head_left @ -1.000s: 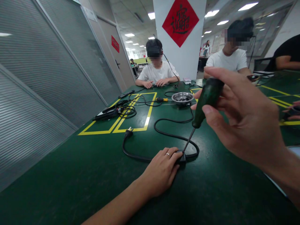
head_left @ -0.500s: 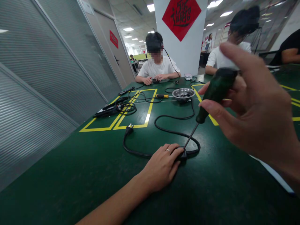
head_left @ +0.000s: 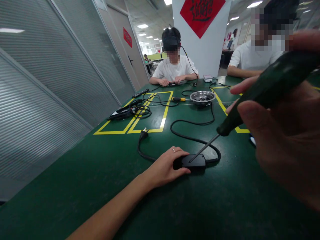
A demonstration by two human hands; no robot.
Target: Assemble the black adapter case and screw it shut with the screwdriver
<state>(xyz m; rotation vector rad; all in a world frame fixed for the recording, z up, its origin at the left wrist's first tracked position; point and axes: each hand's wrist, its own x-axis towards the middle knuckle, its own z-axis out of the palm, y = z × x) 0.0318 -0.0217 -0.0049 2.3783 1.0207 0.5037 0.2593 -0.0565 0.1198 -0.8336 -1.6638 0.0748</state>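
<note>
A black rectangular box with cords at its ends (head_left: 197, 161) lies on the green table (head_left: 160, 210). My left hand (head_left: 168, 166) grips its left end, thumb on the near side and fingers on the far side. In my right hand (head_left: 277, 133) is a screwdriver (head_left: 252, 100) with a dark green handle, held tilted. Its metal shaft slants down to the left, and the tip appears to meet the box's top face near my left fingers. A two-pin plug (head_left: 144, 133) rests beyond my left hand at the end of one cord.
A steel bowl (head_left: 202, 96) holding small dark parts stands farther back, beside a yellow-and-black screwdriver (head_left: 179, 99). Coiled black cables (head_left: 143, 111) lie at the left across yellow tape. Across the table, a person (head_left: 175, 66) handles a dark item; another person sits at right.
The screwdriver tip has shifted from the box's right end toward its left, and the handle leans lower to the right. My left hand has slid leftward, uncovering the box top.
</note>
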